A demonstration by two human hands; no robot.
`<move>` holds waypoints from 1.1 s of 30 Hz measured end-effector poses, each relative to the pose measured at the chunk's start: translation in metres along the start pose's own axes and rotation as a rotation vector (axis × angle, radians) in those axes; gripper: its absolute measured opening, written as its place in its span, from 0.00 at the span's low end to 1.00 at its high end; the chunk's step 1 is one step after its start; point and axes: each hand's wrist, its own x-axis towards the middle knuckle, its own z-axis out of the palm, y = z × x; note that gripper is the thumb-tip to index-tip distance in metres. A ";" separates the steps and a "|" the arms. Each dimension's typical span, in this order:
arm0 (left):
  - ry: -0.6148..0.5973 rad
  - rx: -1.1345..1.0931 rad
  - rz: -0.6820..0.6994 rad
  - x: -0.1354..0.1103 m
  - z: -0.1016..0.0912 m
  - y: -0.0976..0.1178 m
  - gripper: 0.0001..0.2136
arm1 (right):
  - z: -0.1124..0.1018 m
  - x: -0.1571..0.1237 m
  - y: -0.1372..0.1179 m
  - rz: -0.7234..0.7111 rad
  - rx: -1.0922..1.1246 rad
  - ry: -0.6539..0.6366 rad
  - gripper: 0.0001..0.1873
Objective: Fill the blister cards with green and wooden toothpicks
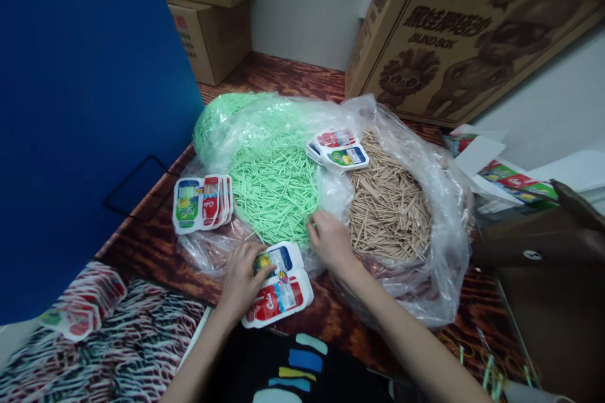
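My left hand [242, 278] grips a double-lobed printed package [287, 289] with a red cola half and a blue-green lemon half, thumb on its face. At the near right edge of a heap of short light-green sticks [274, 192], my right hand [331, 240] has its fingers curled and pinched together; whatever is between them is hidden. Right of that hand lies a heap of short brown sticks [390, 208]. A fanned stack of similar packages [201, 203] rests left of the green sticks. Another small stack [338, 150] sits between the two heaps.
Clear plastic bags [447, 252] surround both heaps on the wood-grain table [293, 79]. A large cardboard box [454, 31] stands behind, and a blue panel [89, 107] rises at left. Many packages [127, 340] fill the lower left. An open carton [543, 289] is at right.
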 end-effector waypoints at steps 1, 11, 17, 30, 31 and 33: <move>-0.002 -0.002 0.001 0.000 0.000 -0.001 0.11 | 0.002 0.003 0.000 0.054 0.018 0.037 0.08; 0.003 -0.021 -0.002 -0.001 0.000 -0.002 0.11 | 0.009 0.018 -0.009 0.333 0.133 0.116 0.27; 0.001 -0.023 -0.007 -0.001 0.001 -0.002 0.11 | 0.011 0.011 -0.007 0.208 0.276 0.078 0.30; -0.012 -0.024 -0.012 -0.001 0.002 -0.005 0.11 | 0.020 0.021 -0.014 0.222 0.280 0.146 0.17; -0.011 -0.026 -0.009 -0.001 0.002 -0.005 0.11 | 0.021 0.022 -0.015 0.203 0.281 0.155 0.17; -0.007 -0.029 -0.007 -0.001 0.002 -0.005 0.11 | 0.021 0.022 -0.016 0.189 0.259 0.168 0.19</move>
